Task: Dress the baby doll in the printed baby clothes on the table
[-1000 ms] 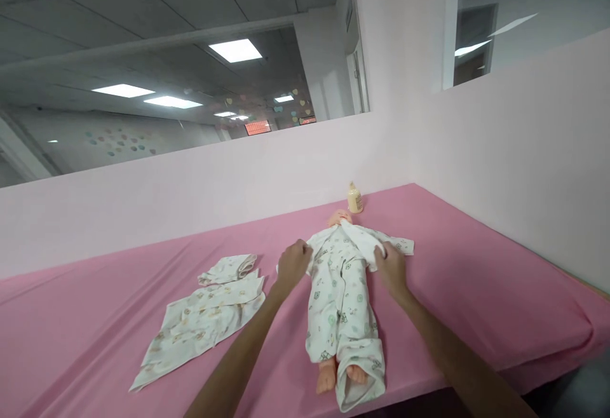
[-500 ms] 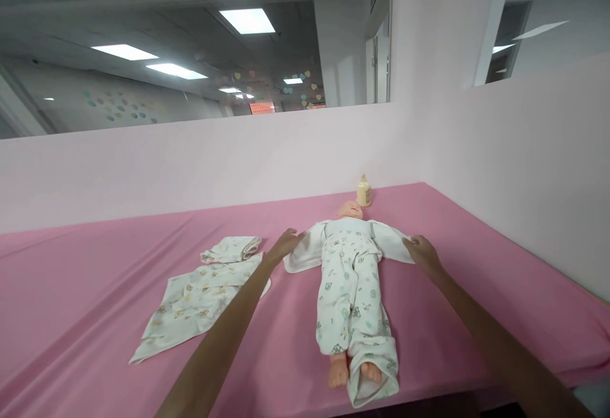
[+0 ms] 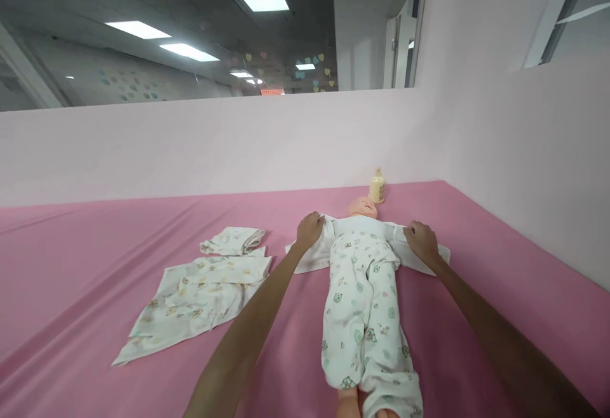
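Observation:
A baby doll (image 3: 362,207) lies on its back on the pink-covered table (image 3: 95,259), head away from me, dressed in white printed trousers (image 3: 365,316). Its white top (image 3: 324,254) is spread open to both sides. My left hand (image 3: 309,230) is closed on the top's left flap near the doll's shoulder. My right hand (image 3: 421,242) has its fingers curled on the right flap (image 3: 436,259), beside the doll's other shoulder.
A second set of printed baby clothes (image 3: 200,291) lies flat to the left of the doll. A small cream bottle (image 3: 377,187) stands behind the doll's head, against the pale pink partition wall that runs along the back and right of the table.
A second ago both hands held the top's flaps over the doll's chest. They pulled the flaps apart outward, and now grip them near the shoulders. The camera has moved closer.

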Motion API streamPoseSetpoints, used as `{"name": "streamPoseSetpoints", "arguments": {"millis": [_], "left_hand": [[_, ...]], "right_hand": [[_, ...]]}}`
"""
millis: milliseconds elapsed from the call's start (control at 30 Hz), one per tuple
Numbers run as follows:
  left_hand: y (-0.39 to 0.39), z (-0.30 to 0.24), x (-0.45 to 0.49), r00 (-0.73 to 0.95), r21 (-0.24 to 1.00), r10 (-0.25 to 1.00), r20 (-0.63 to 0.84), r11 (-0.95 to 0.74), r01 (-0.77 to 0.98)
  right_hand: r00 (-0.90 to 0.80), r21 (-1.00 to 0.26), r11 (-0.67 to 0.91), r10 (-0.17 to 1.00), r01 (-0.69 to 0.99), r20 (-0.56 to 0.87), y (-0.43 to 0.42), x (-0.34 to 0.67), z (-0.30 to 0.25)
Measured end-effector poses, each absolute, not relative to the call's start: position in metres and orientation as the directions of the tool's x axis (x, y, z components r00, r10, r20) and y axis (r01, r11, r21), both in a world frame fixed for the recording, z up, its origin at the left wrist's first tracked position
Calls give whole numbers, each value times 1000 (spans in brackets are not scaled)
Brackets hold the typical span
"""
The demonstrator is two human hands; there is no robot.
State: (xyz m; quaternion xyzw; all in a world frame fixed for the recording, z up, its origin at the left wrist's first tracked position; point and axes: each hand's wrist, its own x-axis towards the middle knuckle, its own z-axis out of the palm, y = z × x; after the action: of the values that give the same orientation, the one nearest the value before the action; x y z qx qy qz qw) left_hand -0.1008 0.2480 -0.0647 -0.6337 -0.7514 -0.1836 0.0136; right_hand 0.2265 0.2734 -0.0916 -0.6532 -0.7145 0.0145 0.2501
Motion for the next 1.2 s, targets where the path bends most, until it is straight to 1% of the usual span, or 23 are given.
{"name": "streamPoseSetpoints", "arguments": {"millis": [100,233,300,333,400,467,500,567,633,667,733,800,867,967,1100,1200], "left_hand": [[244,-63,-114,-231,221,953,195,187,957],[234,-59,-125,-253,163,959,128,231,959],[228,-59,-124,-270,145,956,110,254,956],[224,-60,-123,-281,139,954,106,265,954],[218,-61,-120,-300,131,948,107,286,949],[211,-63,-115,-315,129,942,117,300,945],[207,-64,-113,-324,124,938,124,309,943],[201,-66,-109,-345,105,929,136,332,937],[197,-68,-106,-364,80,920,141,356,931],[196,-70,-105,-371,70,918,142,364,929],[195,-73,-105,-364,52,920,148,360,931],[197,-77,-108,-336,29,927,166,336,941],[199,-81,-114,-311,14,933,183,314,949],[201,-87,-126,-319,21,929,188,321,947],[201,-93,-138,-357,48,917,176,355,934],[200,-99,-143,-384,64,909,163,379,923]], "right_hand": [[12,-336,108,942,936,336,276,245,-86],[28,-342,53,974,938,226,279,265,-85],[-5,-289,57,984,956,178,277,267,-84],[-22,-245,70,981,967,193,276,264,-83],[-65,-160,119,950,980,307,270,252,-75],[-136,-126,213,882,969,451,262,228,-61],[-188,-134,286,853,949,487,258,212,-53],[-342,-175,473,804,864,487,251,173,-36],[-506,-218,624,754,750,419,248,129,-21],[-578,-194,666,731,720,363,248,108,-16],[-691,-96,713,698,695,186,251,73,-12],[-731,-25,731,682,682,12,257,47,-15],[-728,2,732,679,682,-92,264,33,-22],[-702,27,713,696,701,-153,273,25,-29],[-690,41,711,693,702,-210,279,32,-21],[-697,26,714,689,699,-199,286,47,-11]]}}
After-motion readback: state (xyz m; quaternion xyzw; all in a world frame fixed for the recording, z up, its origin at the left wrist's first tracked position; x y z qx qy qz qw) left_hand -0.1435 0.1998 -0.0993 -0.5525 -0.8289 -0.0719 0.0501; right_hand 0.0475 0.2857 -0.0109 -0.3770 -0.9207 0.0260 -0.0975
